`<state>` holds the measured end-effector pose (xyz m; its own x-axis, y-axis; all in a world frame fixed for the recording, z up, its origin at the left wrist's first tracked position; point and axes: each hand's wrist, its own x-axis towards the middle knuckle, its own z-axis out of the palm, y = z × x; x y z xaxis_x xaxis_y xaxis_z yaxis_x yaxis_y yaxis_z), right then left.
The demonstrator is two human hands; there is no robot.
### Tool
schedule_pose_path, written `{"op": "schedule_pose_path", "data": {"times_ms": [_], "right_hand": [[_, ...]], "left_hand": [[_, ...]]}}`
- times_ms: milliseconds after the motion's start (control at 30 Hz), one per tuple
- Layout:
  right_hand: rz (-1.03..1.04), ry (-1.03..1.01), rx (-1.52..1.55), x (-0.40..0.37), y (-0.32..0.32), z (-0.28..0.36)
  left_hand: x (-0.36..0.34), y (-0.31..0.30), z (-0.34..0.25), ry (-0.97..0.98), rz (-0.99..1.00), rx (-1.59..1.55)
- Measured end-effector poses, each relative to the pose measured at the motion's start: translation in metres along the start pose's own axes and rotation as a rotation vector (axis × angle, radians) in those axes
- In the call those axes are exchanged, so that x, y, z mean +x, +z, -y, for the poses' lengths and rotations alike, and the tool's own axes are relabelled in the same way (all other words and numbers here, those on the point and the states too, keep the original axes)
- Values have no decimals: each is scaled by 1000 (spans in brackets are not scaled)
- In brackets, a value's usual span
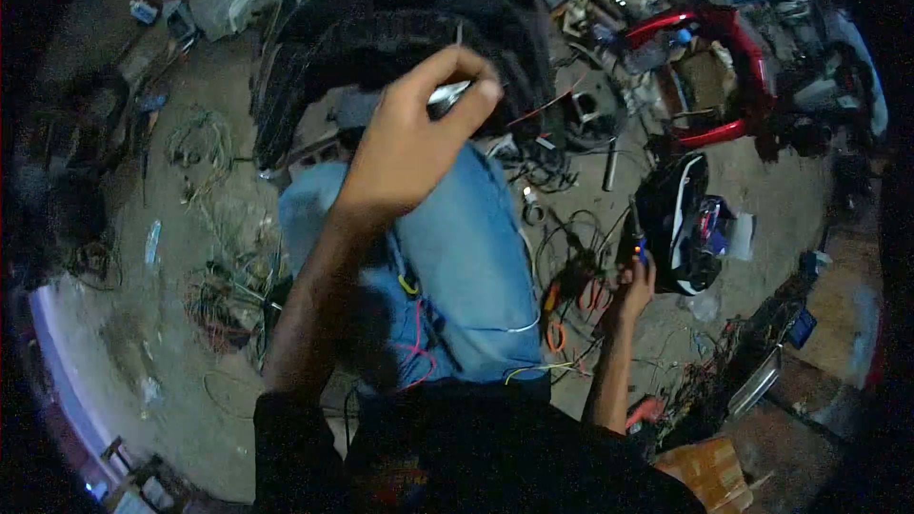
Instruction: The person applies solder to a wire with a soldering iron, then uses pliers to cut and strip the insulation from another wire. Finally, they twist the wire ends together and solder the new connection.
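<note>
My left hand [419,124] is raised over my lap, its thumb and index finger bent together in a pinch; whatever lies between the fingertips is too small to tell. Down at the right, my right hand [636,290] grips a slim tool with a blue handle [640,249], beside a black bag [659,219] with white trim. Across my blue jeans [466,257] lie thin wires, among them a pink wire [417,347]. On the floor right of my legs are orange-handled pliers [556,333].
A large black plastic shell [405,33] stands in front of my knees. At the upper right lies a red curved frame [757,67] among loose parts. Tangled wires [224,309] lie on the left floor, and a cardboard piece [709,474] is at the lower right.
</note>
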<state>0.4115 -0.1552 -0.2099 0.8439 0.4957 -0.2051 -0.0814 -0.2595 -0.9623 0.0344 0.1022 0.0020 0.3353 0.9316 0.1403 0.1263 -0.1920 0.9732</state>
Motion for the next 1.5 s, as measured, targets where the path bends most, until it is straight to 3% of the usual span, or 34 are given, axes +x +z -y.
{"op": "schedule_pose_path", "data": {"times_ms": [167,267,300,400,433,533,667,700,800,833,933,1033,1100,1267,1367,1500], "right_hand": [[-52,104,308,-27,12,53],[26,-51,157,-31,7,69],[88,-261,119,-36,10,72],[16,-104,271,-40,30,116],[119,-31,350,-29,21,119],[261,138,609,-32,25,146],[201,161,826,-36,40,163],[322,230,947,-35,39,166],[597,126,950,-33,48,168],[430,173,960,-37,50,171],[64,16,623,-48,62,183],[453,24,781,-41,47,185],[435,-44,702,-44,50,195],[261,-338,441,-61,90,218],[267,-323,367,-64,98,217],[306,-293,335,-66,99,209]], "left_hand": [[-8,-6,-7,40,-29,-36],[-9,-7,-6,116,-48,-76],[-9,-8,-7,118,-60,-58],[-8,-4,-7,104,-139,-75],[-7,-4,-7,155,-162,17],[-12,-8,-34,-51,-154,-191],[-13,-14,-34,-116,-226,-310],[-13,-16,-33,-100,-247,-335],[-15,-18,-33,-118,-262,-372],[-14,-19,-33,-132,-257,-380],[-14,-20,-6,-71,-175,-506],[-13,-15,-12,-92,-174,-303],[-10,-6,-14,-18,-200,-40],[0,15,-20,164,75,301],[8,20,-11,248,153,389],[9,28,-8,215,136,354]]}}
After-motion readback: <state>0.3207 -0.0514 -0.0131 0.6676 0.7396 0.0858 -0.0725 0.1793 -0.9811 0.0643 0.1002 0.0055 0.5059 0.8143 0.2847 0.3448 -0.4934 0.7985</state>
